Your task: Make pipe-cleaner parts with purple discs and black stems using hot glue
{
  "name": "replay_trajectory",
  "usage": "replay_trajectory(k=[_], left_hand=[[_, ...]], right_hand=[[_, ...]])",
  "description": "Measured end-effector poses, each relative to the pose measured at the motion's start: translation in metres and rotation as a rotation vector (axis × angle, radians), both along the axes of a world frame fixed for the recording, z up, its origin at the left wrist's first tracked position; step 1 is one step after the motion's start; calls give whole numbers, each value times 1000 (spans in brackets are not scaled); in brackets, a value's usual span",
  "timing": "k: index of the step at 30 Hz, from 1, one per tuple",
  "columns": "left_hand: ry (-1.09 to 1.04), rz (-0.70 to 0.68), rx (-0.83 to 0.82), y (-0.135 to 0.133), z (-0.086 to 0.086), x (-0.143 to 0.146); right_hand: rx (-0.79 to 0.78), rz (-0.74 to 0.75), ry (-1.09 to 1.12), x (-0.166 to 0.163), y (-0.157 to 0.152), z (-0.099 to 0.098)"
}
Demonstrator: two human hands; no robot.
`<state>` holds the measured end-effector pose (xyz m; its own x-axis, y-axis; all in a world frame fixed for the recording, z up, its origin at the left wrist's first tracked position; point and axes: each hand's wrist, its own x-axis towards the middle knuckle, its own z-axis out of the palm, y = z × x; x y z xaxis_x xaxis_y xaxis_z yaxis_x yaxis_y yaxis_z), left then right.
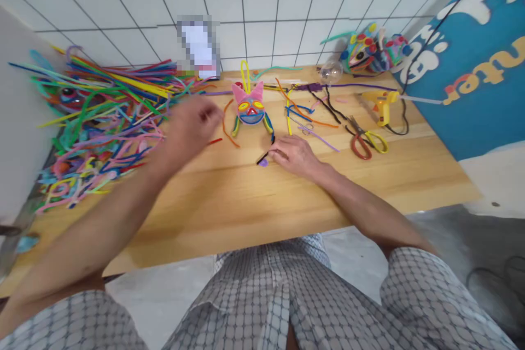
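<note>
On the wooden table [254, 197], set against a white tiled wall, a big tangled heap of coloured pipe cleaners [98, 120] fills the left side. Near the far edge lies a small pipe-cleaner cat mask [250, 106], pink-eared with yellow eyes and a blue mouth, and to its right are loose pipe-cleaner offcuts [307, 112], red-and-yellow scissors [365, 141] and a yellow glue gun [381, 104]. The left hand [192, 126], blurred in motion, hovers between the heap and the mask; whether it grips anything I cannot tell. The right hand [293, 154] rests on the table, fingers curled and pinching a short black pipe-cleaner piece [264, 157] with a purple bit at its end. The step looks like gathering another strand for the mask; next calls for a single strand picked cleanly from the heap.
</note>
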<state>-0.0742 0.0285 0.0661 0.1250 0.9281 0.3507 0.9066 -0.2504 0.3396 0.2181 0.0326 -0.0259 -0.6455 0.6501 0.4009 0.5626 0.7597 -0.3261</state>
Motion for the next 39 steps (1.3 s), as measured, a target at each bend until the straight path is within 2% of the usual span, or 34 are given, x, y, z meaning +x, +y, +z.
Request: replay_trajectory(k=[2, 3, 5, 7, 11, 14, 17, 19, 21, 24, 26, 28, 32, 39], left_hand=[[54, -134, -214, -35, -25, 33], [87, -144, -268, -48, -39, 46], [143, -184, -323, -64, -61, 64], [171, -201, -336, -68, -72, 73], [171, -180, -349, -59, -75, 77], [168, -111, -356, -50, -74, 75], [156, -46, -320, -44, -76, 71], [132, -58, -280, -44, -77, 68], [102, -120, -219, -52, -77, 67], [119, -264, -111, -75, -79, 72], [195, -346, -112, -93, -83, 77], [273, -359, -181, -105, -90, 82], [331, -350, -233, -112, -102, 86], [306, -302, -200, -112, -104, 89]], right_hand=[[-3, 31, -85, -4, -4, 0], [0, 41, -128, -7, -7, 0], [6, 45, -198, -12, -12, 0], [6, 40, -240, -16, -16, 1], [16, 45, -249, -18, -17, 1], [27, 79, -223, -17, -16, -1], [23, 137, -178, -17, -16, 0], [10, 124, -148, -13, -13, 6], [3, 18, -124, -3, -5, 17], [-14, -258, -94, 22, 13, 40], [-44, -435, -106, 42, 24, 54], [-90, -564, -165, 60, 31, 62], [-151, -693, -311, 80, 29, 56], [-176, -726, -475, 79, 24, 34]])
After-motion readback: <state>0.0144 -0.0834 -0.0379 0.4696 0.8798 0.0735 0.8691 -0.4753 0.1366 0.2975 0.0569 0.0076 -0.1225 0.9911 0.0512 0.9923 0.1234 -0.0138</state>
